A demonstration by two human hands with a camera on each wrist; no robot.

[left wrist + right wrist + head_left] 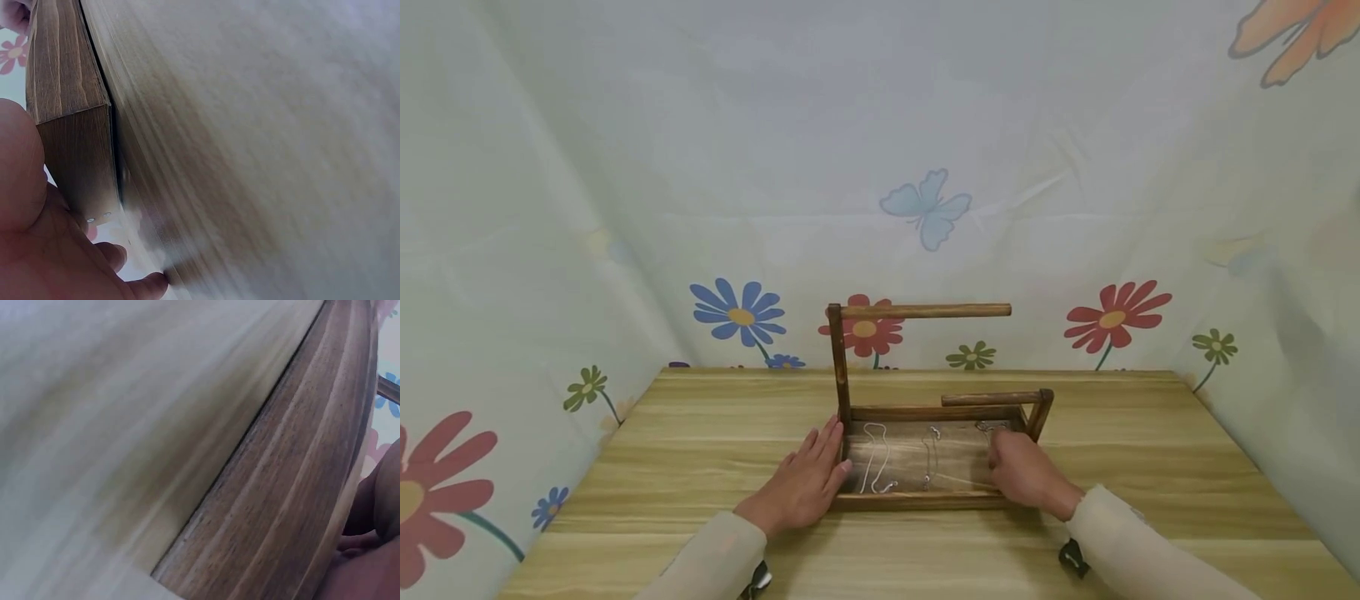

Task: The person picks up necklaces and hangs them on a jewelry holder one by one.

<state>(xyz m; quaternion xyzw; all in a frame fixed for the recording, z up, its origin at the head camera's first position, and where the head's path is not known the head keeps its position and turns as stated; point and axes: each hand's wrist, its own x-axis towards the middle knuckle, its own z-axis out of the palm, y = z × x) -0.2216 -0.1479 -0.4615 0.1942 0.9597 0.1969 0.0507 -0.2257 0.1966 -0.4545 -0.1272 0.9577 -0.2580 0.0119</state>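
Note:
A dark wooden jewellery stand with a shallow tray base and two side arms stands on the table. One silver chain lies looped in the tray's left part, and a thinner silver chain runs down its middle. My left hand rests against the tray's left end, fingers extended, thumb by the rim. Inside the right end, the curled fingers of my right hand pinch a third silver chain, partly covered by the hand. The wrist views show the tray's outer wall close up; the right fingertips are hidden.
A tall wooden bar extends rightward from the stand's left post, and a lower bar reaches leftward from the right post. The wood-grain table meets a flower-printed cloth backdrop behind and at both sides.

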